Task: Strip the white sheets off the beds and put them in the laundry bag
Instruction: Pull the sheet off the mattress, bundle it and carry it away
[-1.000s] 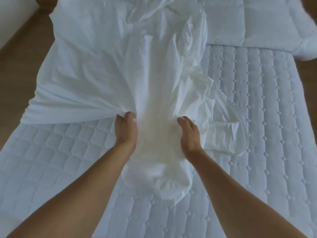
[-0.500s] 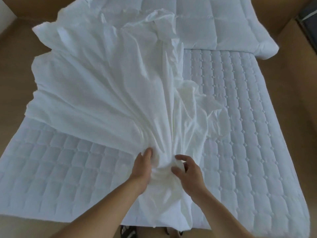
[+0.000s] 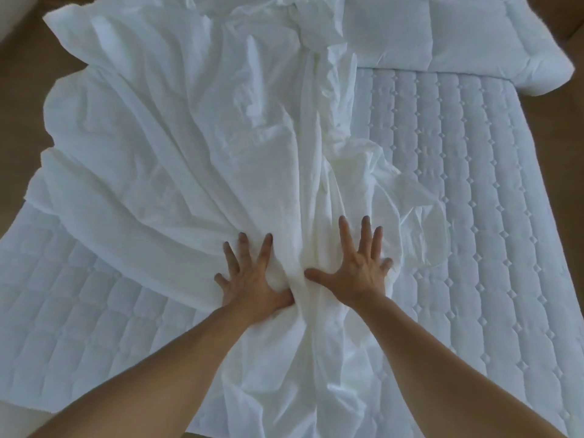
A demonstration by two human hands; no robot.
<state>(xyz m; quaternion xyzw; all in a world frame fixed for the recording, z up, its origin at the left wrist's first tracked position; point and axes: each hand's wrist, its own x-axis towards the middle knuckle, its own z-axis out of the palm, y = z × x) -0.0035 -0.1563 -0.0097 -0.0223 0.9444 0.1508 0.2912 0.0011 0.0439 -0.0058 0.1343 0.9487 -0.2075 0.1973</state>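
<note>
A crumpled white sheet (image 3: 196, 147) lies loose across the left and middle of the bed, gathered into a narrow bunch that runs toward me between my arms. My left hand (image 3: 249, 279) rests flat on the sheet with fingers spread, its thumb pressed against the bunched fold. My right hand (image 3: 357, 267) lies flat on the sheet just right of that fold, fingers spread wide. Neither hand grips the cloth. No laundry bag is in view.
The bare quilted mattress pad (image 3: 467, 216) shows on the right and at the lower left. A white duvet (image 3: 442, 36) is piled at the far end of the bed. Brown floor (image 3: 19, 99) runs along both sides.
Both hands have let go of the bunched sheet and reached forward, now lying flat and spread on it. The sheet has been drawn nearer, its gathered end trailing toward me.
</note>
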